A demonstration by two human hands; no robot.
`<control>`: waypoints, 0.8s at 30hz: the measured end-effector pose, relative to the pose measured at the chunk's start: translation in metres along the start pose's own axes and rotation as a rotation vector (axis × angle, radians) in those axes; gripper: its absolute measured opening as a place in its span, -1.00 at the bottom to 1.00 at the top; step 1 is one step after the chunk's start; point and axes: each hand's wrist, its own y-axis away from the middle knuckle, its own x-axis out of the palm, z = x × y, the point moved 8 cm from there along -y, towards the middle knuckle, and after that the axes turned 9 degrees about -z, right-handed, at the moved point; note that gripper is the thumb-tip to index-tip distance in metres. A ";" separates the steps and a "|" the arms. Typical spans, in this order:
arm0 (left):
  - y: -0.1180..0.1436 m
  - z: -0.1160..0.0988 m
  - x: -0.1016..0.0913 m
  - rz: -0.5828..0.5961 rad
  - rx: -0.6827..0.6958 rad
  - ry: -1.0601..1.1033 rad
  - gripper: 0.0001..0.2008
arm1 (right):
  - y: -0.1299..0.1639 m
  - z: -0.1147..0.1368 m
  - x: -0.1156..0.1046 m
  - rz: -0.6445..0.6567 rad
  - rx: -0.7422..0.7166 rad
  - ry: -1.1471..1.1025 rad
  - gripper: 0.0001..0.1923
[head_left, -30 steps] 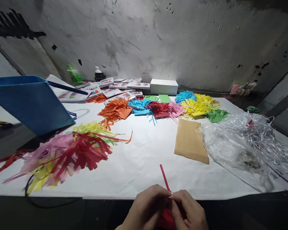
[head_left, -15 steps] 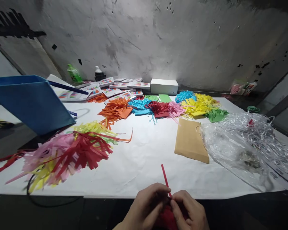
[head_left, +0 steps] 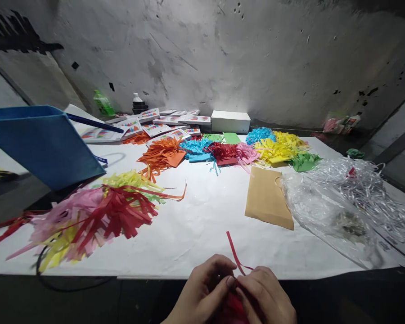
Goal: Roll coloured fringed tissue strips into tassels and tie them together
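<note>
Both hands are close together at the near edge of the white-covered table [head_left: 195,243]. My left hand [head_left: 205,288] has its thumb and fingers pinched on a red paper tassel [head_left: 234,308], whose body hangs below, partly hidden by the hands. My right hand [head_left: 268,292] is closed at the tassel's top, fingertips against the left thumb. From between the fingers a narrow red paper strip [head_left: 231,245] sticks up and bends over toward the right hand. The exact grip of the fingertips is partly hidden.
Red, pink and yellow tassels [head_left: 118,207] lie at left beside a blue fabric bin [head_left: 47,144]. Colourful fringed bundles [head_left: 226,153], printed boxes [head_left: 155,128] and a white box [head_left: 230,121] are behind. A brown envelope [head_left: 268,198] and clear plastic bag [head_left: 320,211] lie right.
The red strip, straight before, now curves with a loop toward my right hand. My left thumb has risen into view at the tassel's top, and my right fingers have shifted over it.
</note>
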 end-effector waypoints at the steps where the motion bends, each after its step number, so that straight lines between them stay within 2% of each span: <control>1: 0.000 0.002 0.000 -0.002 -0.046 0.041 -0.77 | -0.002 0.001 -0.002 -0.016 -0.024 0.000 -0.77; 5: 0.000 0.005 0.005 0.001 -0.177 0.148 -0.71 | -0.014 0.005 -0.006 0.036 -0.037 -0.051 -0.71; 11: -0.001 -0.005 0.005 0.025 -0.066 0.039 -0.73 | -0.015 -0.001 -0.005 0.126 0.078 -0.160 -0.67; 14: 0.003 -0.003 0.004 -0.005 -0.084 0.058 -0.73 | -0.007 -0.005 0.002 0.208 0.130 -0.183 -0.73; 17: 0.007 0.000 0.007 -0.005 -0.122 0.064 -0.70 | 0.000 -0.012 0.000 0.114 0.222 -0.158 -0.84; 20: 0.005 -0.001 0.007 -0.001 -0.113 0.029 -0.66 | 0.006 -0.016 0.000 0.019 0.303 -0.127 -0.83; 24: 0.001 0.007 0.003 0.002 -0.195 -0.027 -0.62 | 0.009 -0.013 -0.002 -0.071 0.295 -0.139 -0.87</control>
